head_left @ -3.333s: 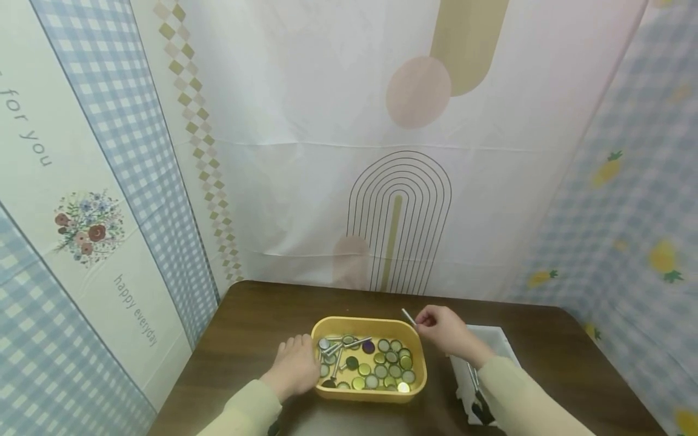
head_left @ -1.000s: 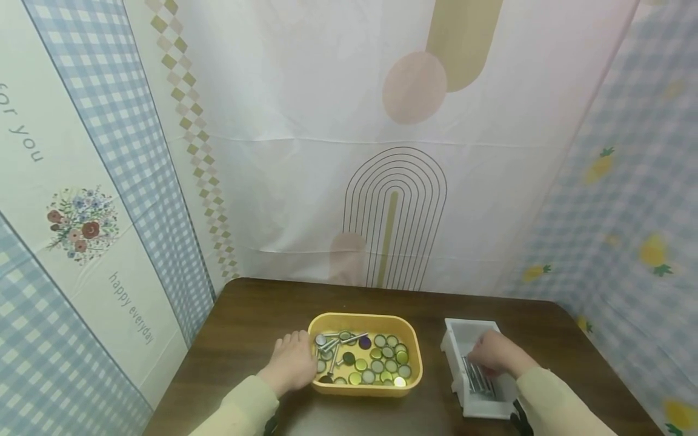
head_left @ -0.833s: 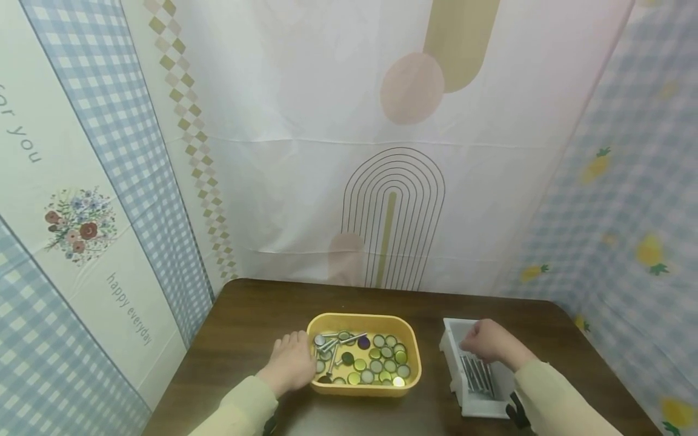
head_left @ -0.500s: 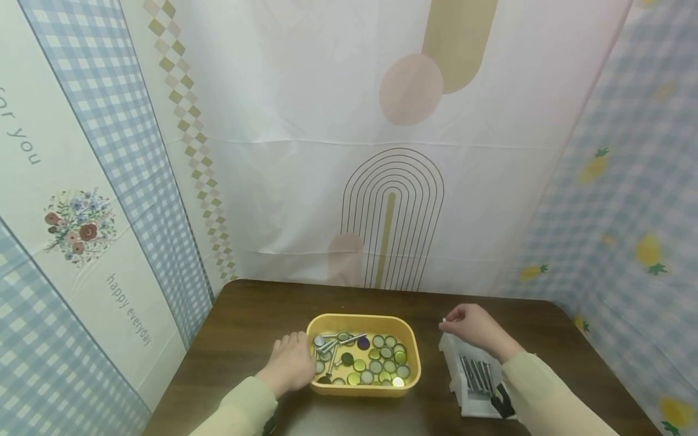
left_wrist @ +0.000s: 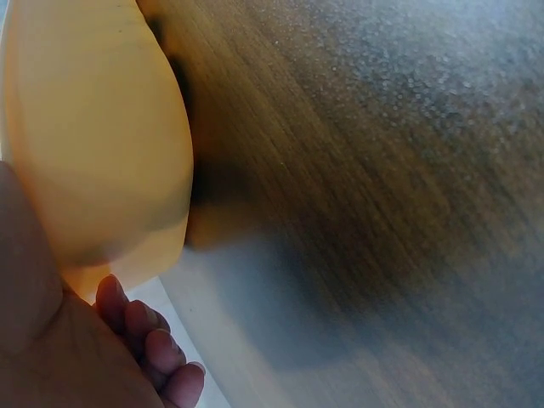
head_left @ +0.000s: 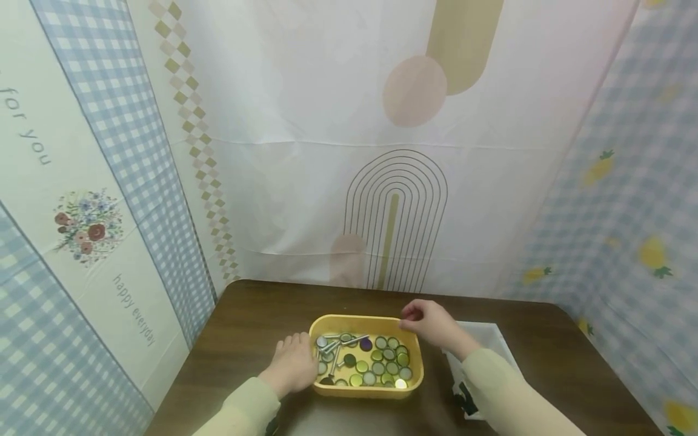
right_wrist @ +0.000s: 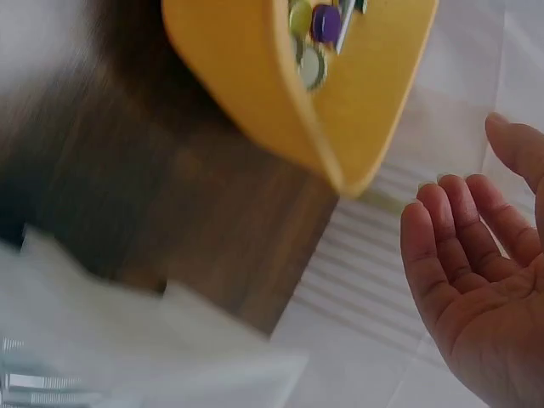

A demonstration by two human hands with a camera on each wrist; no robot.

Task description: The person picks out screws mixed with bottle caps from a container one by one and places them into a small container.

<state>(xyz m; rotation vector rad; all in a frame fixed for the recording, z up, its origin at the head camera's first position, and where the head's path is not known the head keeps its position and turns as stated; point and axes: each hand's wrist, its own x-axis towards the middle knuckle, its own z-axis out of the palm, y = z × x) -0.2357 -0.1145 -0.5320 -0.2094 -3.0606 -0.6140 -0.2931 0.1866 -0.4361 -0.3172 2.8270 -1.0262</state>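
Note:
A yellow tub holds several bottle caps in green, white and purple, and several silver bolts piled at its left. My left hand rests against the tub's left side; in the left wrist view its fingertips show loosely bent beside the outer wall, and the thumb's tip is hidden. Over the far right corner of the tub is my right hand. In the right wrist view that hand is bare, its fingers relaxed and the thumb apart from them.
A white tray stands right of the tub, partly hidden by my right forearm. Metal rods show blurred in it from the right wrist. Both containers stand on a dark brown table before a patterned cloth.
My right hand held a bolt by the tub, then dipped into the white tray among the bolts. It has since lifted and moved left to the tub, holding nothing. My left hand stayed.

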